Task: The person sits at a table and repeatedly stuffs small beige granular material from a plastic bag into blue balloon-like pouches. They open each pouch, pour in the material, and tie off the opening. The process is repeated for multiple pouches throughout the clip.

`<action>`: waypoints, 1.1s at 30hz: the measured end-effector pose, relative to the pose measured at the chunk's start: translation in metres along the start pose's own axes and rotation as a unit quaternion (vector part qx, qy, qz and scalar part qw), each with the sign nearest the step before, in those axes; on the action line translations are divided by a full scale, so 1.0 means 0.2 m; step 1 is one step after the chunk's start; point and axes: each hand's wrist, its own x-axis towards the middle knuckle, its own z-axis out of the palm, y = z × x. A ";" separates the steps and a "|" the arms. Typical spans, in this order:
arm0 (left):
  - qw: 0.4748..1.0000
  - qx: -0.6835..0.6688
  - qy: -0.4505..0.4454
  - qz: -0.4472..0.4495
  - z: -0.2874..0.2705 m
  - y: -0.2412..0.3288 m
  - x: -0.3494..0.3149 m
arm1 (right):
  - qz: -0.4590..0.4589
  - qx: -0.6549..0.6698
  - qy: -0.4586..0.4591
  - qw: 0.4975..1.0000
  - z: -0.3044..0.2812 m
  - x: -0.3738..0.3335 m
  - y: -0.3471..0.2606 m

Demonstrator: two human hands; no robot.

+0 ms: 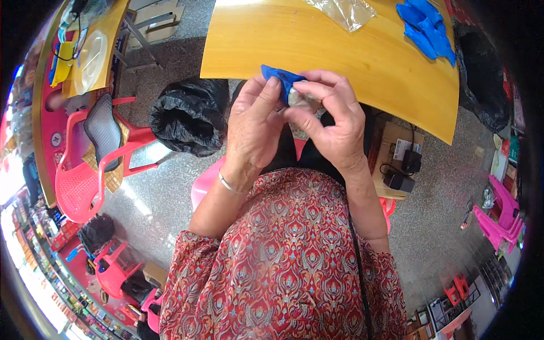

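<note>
Just beyond the near edge of the yellow table (283,42), I hold a small blue piece of what looks like cloth (288,79) between both hands. My left hand (253,122) pinches its left side, the thumb pressed on top. On the other side, the fingers and thumb of my right hand (337,124) close round a pale greyish part (300,100) that shows under the blue. Whether this pale part is the inside of the piece or a separate thing, I cannot tell. Several similar blue pieces (428,28) lie heaped at the table's far right.
A clear plastic bag (348,12) lies on the table's far side. Left of my hands stands a bin lined with a black bag (190,116), near a pink armchair (76,181). Another black bag (481,73) hangs right. Below the table are a cardboard box (391,139) and black adapters (399,181).
</note>
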 end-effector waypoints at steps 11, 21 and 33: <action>0.999 -0.004 0.043 -0.021 -0.02 -0.03 0.04 | 0.094 0.113 -0.027 0.989 0.01 0.00 0.06; 0.999 -0.013 0.036 -0.027 -0.07 -0.05 0.04 | 0.033 0.042 -0.106 0.993 -0.01 0.01 0.10; 0.991 0.136 0.009 0.002 0.02 -0.04 0.07 | 0.215 0.292 -0.041 0.931 0.00 0.00 0.20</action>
